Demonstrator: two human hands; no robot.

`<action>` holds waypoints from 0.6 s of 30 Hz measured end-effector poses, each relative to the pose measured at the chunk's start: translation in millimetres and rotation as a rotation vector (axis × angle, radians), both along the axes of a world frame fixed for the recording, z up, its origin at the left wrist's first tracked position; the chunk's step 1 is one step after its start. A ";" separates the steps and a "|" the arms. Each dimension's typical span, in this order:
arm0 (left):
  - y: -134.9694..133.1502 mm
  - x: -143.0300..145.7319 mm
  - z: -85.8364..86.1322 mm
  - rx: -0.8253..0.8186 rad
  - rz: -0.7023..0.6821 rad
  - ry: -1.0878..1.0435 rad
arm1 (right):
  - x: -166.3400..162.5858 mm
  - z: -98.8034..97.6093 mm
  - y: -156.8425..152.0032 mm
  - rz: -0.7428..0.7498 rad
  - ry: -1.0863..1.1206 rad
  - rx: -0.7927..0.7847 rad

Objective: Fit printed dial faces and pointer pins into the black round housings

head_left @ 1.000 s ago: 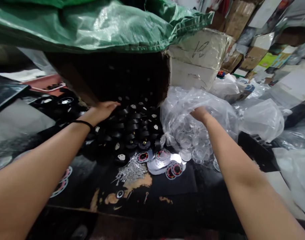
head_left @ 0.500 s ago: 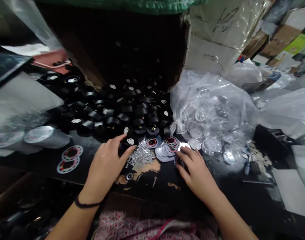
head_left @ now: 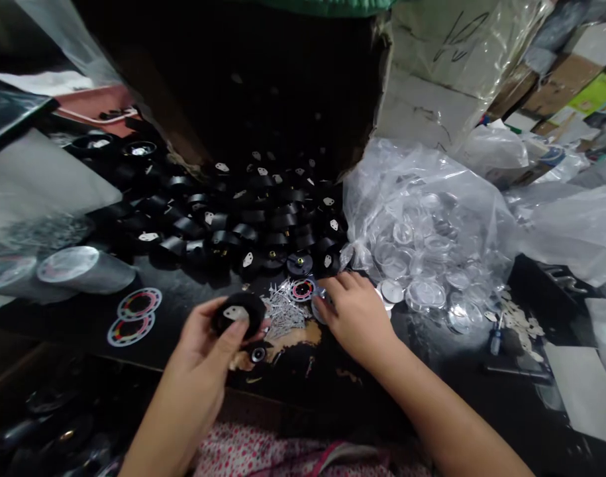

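My left hand (head_left: 203, 358) is closed around a round black part (head_left: 239, 313) with a white patch on top, lifted just above the dark table (head_left: 183, 291). My right hand (head_left: 355, 315) rests on the pile of printed dial discs (head_left: 303, 289), fingers curled over them; what they grip is hidden. Between the two hands lies a heap of small silver pins (head_left: 283, 311). Behind them spreads a pile of black round parts (head_left: 263, 225) spilling from a dark cardboard box (head_left: 243, 79).
A clear plastic bag of transparent round lenses (head_left: 422, 232) sits to the right. Two printed discs (head_left: 134, 315) lie at the left, beside stacked discs in plastic (head_left: 74, 265). A small screwdriver (head_left: 494, 338) and cardboard boxes (head_left: 432, 99) are at the right.
My left hand has picked a black part off the pile and drawn it toward me. My right hand has shifted left onto the printed discs.
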State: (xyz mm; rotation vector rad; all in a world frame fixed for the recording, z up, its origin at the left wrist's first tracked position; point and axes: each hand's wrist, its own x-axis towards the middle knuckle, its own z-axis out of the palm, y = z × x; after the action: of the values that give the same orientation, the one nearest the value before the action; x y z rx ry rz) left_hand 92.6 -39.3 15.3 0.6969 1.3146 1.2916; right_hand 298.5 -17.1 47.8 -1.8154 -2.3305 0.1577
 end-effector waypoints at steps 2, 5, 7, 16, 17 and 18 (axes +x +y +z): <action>-12.6 8.7 0.5 -0.027 -0.021 -0.144 | -5.8 -2.0 4.1 0.118 -0.049 -0.002; -23.8 17.0 1.3 -0.100 -0.098 -0.219 | -14.3 -7.6 12.4 0.173 -0.127 -0.006; -28.0 21.0 3.1 -0.184 -0.161 -0.306 | -18.5 -10.8 16.9 0.145 -0.185 -0.009; -25.6 39.0 9.5 -0.313 -0.141 -0.628 | 9.2 -15.7 9.5 0.187 -0.096 0.068; -24.8 40.2 9.5 -0.315 -0.136 -0.640 | 17.8 -17.8 2.3 0.195 -0.067 0.092; -24.3 41.8 9.5 -0.320 -0.134 -0.648 | 26.5 -20.1 -6.4 0.205 -0.042 0.116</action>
State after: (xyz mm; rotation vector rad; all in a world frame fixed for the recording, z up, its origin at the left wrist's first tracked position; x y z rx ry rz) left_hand 134.4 -63.7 24.8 0.1128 0.8877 1.0398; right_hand 325.0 -23.5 27.7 -1.5399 -2.4958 0.0109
